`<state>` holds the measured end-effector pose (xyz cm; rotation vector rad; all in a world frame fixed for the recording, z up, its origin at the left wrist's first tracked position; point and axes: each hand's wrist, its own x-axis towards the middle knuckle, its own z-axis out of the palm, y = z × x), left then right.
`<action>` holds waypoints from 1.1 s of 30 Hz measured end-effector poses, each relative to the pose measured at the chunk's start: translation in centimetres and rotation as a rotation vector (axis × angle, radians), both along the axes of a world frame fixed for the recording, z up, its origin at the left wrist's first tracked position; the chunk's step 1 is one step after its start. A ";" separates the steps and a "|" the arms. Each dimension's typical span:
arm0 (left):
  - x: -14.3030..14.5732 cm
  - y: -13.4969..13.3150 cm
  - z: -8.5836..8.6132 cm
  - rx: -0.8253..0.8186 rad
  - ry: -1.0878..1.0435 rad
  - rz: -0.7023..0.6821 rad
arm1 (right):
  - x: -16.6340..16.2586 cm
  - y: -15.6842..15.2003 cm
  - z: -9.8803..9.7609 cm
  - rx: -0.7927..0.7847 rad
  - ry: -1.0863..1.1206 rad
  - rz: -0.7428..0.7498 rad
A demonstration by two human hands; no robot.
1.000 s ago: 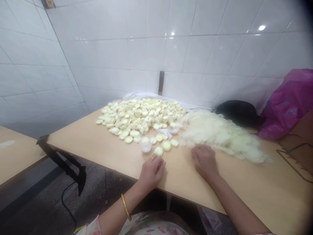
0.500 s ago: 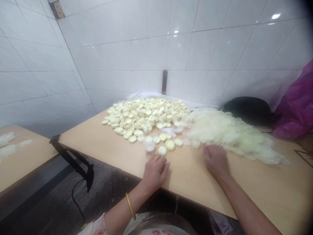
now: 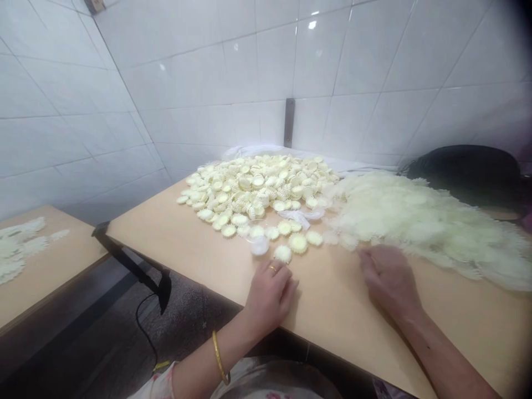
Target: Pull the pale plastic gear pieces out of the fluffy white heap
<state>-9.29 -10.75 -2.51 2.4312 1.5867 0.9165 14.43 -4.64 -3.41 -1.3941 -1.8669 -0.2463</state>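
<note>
The two bare hands lie well apart on the table. The left hand (image 3: 270, 296), wearing a gold ring (image 3: 272, 268) and a gold bangle (image 3: 218, 357), rests open and lightly curled, its fingertips just beside a pale yellow fluted disc (image 3: 282, 254). The right hand (image 3: 388, 280) sits palm-down with its fingers bent towards the wood, holding nothing visible, at the edge of a fluffy, cream-white feathery mass (image 3: 419, 227). A few more fluted discs lie loose between the hands, near a small translucent round piece (image 3: 260, 245). Behind them spreads a large heap of ruffled pale yellow discs (image 3: 253, 188), touching the feathery mass. The light wooden table (image 3: 332, 299) stands against a white tiled wall (image 3: 249, 72), with a dark rounded bundle (image 3: 461, 169) beyond the feathery mass. A second wooden table (image 3: 50, 288) at the left carries white feathery pieces (image 3: 19, 246).
</note>
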 end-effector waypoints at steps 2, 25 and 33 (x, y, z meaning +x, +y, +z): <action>0.0 0.4 0.2 -0.028 0.039 -0.020 | -0.3 -0.3 0.2 -0.007 0.004 0.022; 5.0 3.4 3.8 0.058 0.294 -0.537 | -2.2 1.8 1.8 -0.134 -0.098 0.227; 6.3 7.6 5.9 -0.151 -0.214 -0.491 | -4.1 3.9 0.6 -0.135 0.048 0.273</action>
